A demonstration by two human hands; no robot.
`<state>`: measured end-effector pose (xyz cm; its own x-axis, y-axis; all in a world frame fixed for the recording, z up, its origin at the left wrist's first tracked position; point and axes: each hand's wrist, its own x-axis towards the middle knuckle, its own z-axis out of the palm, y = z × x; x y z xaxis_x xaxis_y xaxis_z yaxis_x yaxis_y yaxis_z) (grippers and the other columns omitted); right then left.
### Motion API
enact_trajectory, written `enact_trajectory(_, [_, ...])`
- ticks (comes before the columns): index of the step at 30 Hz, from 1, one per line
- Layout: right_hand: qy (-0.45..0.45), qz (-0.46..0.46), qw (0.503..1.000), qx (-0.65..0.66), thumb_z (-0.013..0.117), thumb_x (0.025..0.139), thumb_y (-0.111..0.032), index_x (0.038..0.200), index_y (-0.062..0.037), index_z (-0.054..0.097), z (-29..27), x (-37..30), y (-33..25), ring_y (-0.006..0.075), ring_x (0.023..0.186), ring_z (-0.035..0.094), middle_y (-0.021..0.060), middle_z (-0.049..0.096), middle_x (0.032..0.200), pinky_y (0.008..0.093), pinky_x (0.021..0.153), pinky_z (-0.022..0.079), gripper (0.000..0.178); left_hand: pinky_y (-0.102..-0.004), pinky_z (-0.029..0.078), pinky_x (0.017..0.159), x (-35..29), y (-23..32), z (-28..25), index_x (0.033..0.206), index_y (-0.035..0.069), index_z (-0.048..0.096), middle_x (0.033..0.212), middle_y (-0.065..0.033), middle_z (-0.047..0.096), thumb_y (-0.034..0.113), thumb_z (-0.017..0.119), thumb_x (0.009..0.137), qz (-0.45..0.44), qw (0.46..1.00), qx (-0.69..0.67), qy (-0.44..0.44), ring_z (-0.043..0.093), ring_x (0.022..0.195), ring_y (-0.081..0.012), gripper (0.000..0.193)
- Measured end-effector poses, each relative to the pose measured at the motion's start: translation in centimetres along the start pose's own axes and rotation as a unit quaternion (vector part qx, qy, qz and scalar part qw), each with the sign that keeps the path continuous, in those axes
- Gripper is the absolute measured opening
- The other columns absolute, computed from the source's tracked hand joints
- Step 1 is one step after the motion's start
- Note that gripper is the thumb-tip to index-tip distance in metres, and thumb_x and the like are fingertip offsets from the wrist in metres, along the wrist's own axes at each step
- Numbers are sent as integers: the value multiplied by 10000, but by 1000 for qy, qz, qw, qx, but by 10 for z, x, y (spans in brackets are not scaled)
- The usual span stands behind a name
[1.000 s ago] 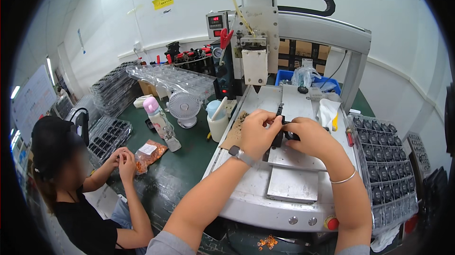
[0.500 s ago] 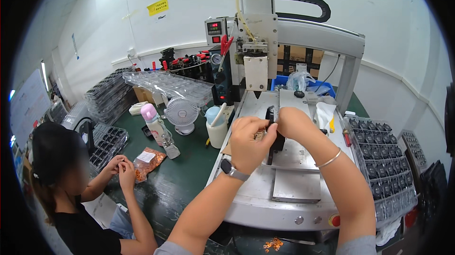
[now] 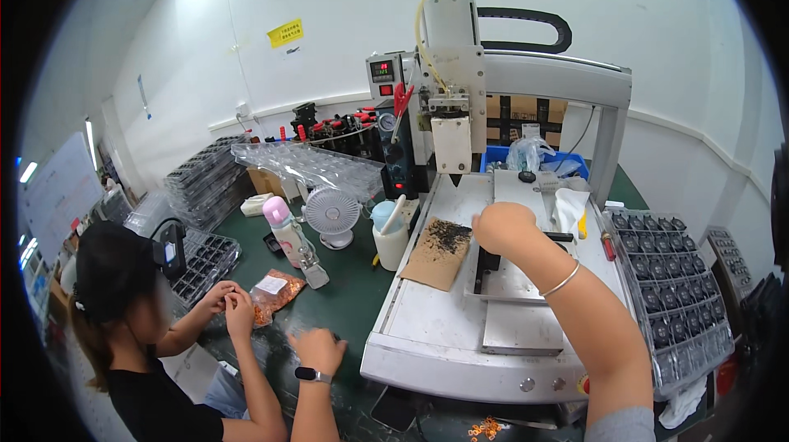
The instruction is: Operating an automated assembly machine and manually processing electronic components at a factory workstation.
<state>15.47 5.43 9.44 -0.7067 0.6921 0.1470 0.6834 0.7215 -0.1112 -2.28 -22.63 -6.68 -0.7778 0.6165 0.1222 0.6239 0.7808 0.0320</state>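
Observation:
My left hand (image 3: pixel 319 352) is over the green table, left of the white bench machine, with its back toward me. Most of its fingers are hidden, and a small dark spot shows beside the thumb. My right hand (image 3: pixel 505 228) is curled closed above the machine bed, by a black block (image 3: pixel 489 260) on a metal plate (image 3: pixel 526 282). Its fingertips point left and away, so whatever they grip is hidden. Left of that hand lies a piece of brown cardboard (image 3: pixel 434 269) strewn with black crumbs (image 3: pixel 450 237). The machine's dispensing head (image 3: pixel 452 145) hangs behind.
A person (image 3: pixel 140 335) at the left works with both hands near a bag of orange parts (image 3: pixel 275 290). Along the table stand a pink-capped bottle (image 3: pixel 288 232), a fan (image 3: pixel 333 216) and a white container (image 3: pixel 392 241). Trays of black parts (image 3: pixel 670 278) are at the right.
My left hand has left the right hand and the machine, moving down and left over the table. The cardboard is now uncovered. My right hand stays over the bed, and the view has shifted slightly.

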Motion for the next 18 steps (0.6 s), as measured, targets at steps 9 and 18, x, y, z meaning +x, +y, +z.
enact_trajectory(9, [37,-60,993,91,414,902,-497,1248,-20,512,27,-2,28,370,1201,401,221,438,1273,467,1020,294,598,-401,430,635,25,145,-144,716,60,596,723,-88,588,196,673,762,284,835,-359,305,577,733,-286,163])
enact_trajectory(18, [-149,-159,964,-151,662,742,-315,790,-49,644,-58,-167,81,322,752,620,133,596,794,421,652,505,271,-454,444,899,108,197,-57,1175,-32,495,1146,-242,539,483,728,661,114,971,-212,10,514,1093,-375,764])
